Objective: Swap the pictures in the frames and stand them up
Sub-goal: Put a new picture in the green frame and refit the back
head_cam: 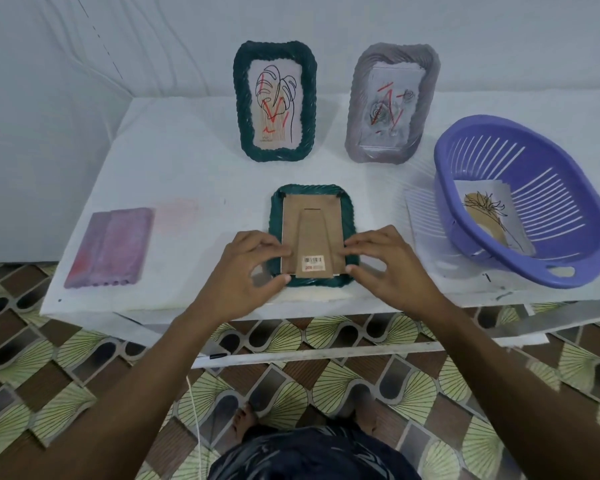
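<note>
Table (187,168), white top, seen from above.

- Flat frame (351,216), green, lies face down at centre near the front edge. Its cardboard back (312,230) faces up, the stand flap lies flat, and a barcode sticker (315,261) sits at its lower end.
- Left hand (246,271): narrow pinch, fingertip and thumb curled onto the lower left edge of the flat frame.
- Right hand (392,268): the same narrow pinch on the lower right edge, fingertip on the cardboard.
- Upper centre: standing green frame (240,81), upright, shows a leaf drawing. Right of it and apart, grey frame (357,98), upright, shows a rose drawing.
- Right: purple basket (568,188), tilted, with a loose picture (489,216) inside.
- Left: purple slab (110,247) lying flat.
- Patterned floor (84,393) below.
</note>
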The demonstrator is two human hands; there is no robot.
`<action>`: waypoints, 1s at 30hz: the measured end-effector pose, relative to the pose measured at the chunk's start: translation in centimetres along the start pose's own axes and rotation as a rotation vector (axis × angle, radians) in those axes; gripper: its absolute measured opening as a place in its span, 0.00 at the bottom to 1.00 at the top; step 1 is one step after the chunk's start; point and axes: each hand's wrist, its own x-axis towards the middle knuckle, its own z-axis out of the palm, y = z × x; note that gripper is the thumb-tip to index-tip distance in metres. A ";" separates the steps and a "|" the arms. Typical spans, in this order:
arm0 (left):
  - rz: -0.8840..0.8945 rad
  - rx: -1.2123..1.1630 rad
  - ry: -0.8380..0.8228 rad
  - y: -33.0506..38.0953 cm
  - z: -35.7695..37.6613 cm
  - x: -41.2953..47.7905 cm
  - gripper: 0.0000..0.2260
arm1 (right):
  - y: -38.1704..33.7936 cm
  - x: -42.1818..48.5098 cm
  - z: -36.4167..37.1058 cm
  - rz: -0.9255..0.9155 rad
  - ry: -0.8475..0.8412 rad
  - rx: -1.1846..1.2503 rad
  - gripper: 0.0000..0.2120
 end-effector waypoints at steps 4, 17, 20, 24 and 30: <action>-0.013 -0.028 0.008 0.1 -0.1 -0.2 0.22 | -0.5 -0.6 0.1 0.010 0.004 -0.002 0.18; 0.009 -0.066 0.089 0.4 0.4 0.3 0.15 | -0.4 -0.3 1.1 0.043 0.081 0.023 0.15; -0.002 -0.043 0.101 0.4 0.5 0.4 0.14 | -0.5 -0.1 1.6 0.079 0.099 0.042 0.13; -0.013 -0.040 0.101 0.4 0.3 0.2 0.14 | -0.8 0.0 2.0 0.082 0.116 0.035 0.12; -0.054 -0.002 0.119 -0.9 -1.5 -1.4 0.13 | -2.7 0.9 3.8 0.068 0.090 0.043 0.13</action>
